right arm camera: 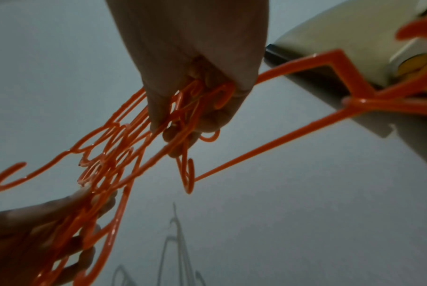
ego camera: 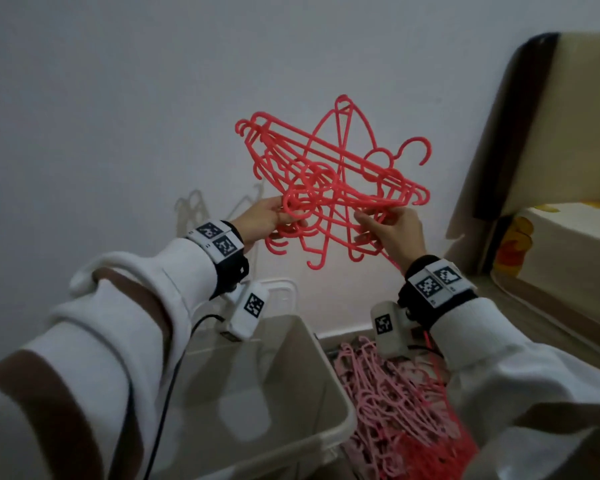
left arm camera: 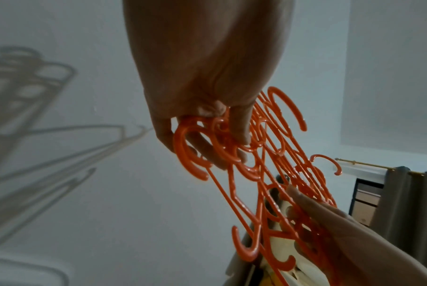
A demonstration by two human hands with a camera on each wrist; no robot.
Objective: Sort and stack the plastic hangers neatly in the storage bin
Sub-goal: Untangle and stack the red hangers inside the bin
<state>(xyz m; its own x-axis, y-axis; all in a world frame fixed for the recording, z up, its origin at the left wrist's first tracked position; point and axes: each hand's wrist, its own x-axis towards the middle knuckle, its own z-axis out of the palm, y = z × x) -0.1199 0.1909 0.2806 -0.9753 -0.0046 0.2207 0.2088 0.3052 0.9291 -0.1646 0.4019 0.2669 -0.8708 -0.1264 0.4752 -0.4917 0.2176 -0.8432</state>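
Note:
A tangled bunch of red-orange plastic hangers [ego camera: 329,178] is held up in front of the white wall, hooks pointing every way. My left hand [ego camera: 274,220] grips the bunch at its left side, fingers curled through several hooks [left arm camera: 195,152]. My right hand [ego camera: 385,226] pinches the lower right of the bunch, fingers wrapped round several thin bars [right arm camera: 190,108]. Below stands the pale storage bin [ego camera: 340,403], its inside bare where it shows. A pile of pink and red hangers [ego camera: 388,393] lies on the floor right of the bin.
A bed [ego camera: 568,244] with a tall headboard [ego camera: 520,126] stands at the right. A white lid or second container [ego camera: 284,292] sits behind the bin against the wall. A cable [ego camera: 174,375] hangs from my left wrist. Curtains [left arm camera: 410,203] show in the left wrist view.

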